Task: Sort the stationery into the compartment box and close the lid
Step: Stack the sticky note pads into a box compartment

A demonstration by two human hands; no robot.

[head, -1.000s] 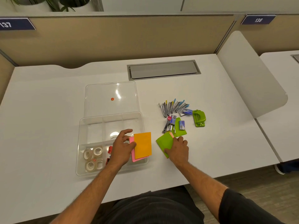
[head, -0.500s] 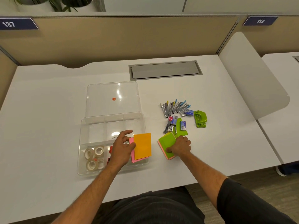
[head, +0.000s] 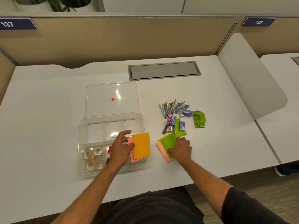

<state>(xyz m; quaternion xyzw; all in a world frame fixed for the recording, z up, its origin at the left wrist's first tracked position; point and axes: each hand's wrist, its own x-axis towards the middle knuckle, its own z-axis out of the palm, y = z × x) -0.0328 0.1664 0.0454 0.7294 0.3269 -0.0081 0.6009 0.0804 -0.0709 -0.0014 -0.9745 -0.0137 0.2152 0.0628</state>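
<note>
A clear compartment box (head: 80, 143) sits on the white desk with its lid (head: 111, 97) folded open behind it. Tape rolls (head: 93, 156) fill its front left compartment. My left hand (head: 120, 148) holds an orange and a pink sticky note pad (head: 141, 147) over the box's front right corner. My right hand (head: 180, 150) presses on a green pad (head: 168, 142) stacked on a salmon pad (head: 162, 151) just right of the box. Behind them lie another green pad (head: 181, 132), small staple boxes (head: 182, 126), several staplers (head: 174, 107) and a green hole punch (head: 199, 119).
A grey cable hatch (head: 164, 71) is set into the desk behind the box. A white divider panel (head: 247, 78) rises at the right edge, with a tan partition wall (head: 121, 38) at the back. The desk's front edge is close to my body.
My right hand has slid the green pad left and toward me, exposing a salmon pad beneath it. My left hand has kept the orange and pink pads over the box.
</note>
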